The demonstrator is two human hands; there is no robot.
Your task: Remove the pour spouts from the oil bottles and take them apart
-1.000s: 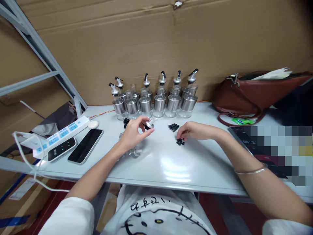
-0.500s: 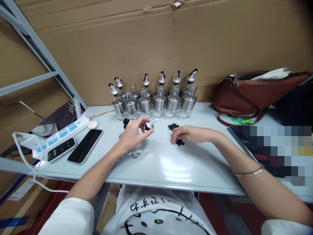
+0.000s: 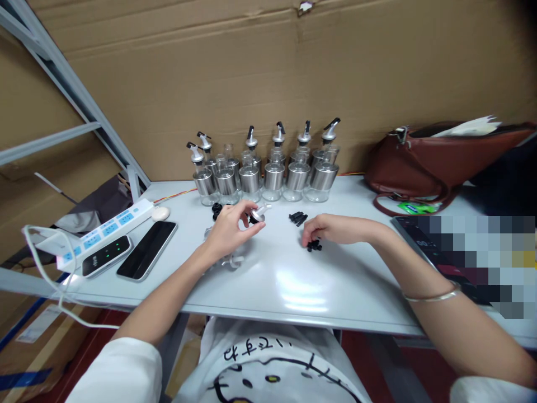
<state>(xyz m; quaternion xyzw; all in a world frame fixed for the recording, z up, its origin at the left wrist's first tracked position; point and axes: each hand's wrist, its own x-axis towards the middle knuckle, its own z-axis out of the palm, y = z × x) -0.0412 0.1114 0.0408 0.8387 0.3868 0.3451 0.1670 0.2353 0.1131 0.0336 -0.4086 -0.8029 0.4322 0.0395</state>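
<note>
My left hand (image 3: 234, 228) pinches a silver bottle pourer (image 3: 259, 213) between thumb and fingers, above the table. Beneath that hand lie more silver pourer parts (image 3: 234, 262), partly covered by the wrist. Some black stoppers (image 3: 216, 210) sit just behind it. My right hand (image 3: 319, 228) reaches down with bent fingers at a small pile of black parts (image 3: 314, 245); its fingertips touch or nearly touch them, and whether one is gripped is hidden. Several black strip-like levers (image 3: 298, 218) lie behind the right hand.
Glass bottles with steel bands (image 3: 273, 178) stand in two rows against the cardboard, several topped with pourers. At left are a power strip (image 3: 109, 228), a phone (image 3: 147, 251) and a small black device (image 3: 106, 256). A brown handbag (image 3: 436, 162) and a tablet (image 3: 440, 252) are at right.
My right hand has shifted slightly to the right over the black pile, uncovering more of the levers behind it. The left hand keeps its hold on the pourer.
</note>
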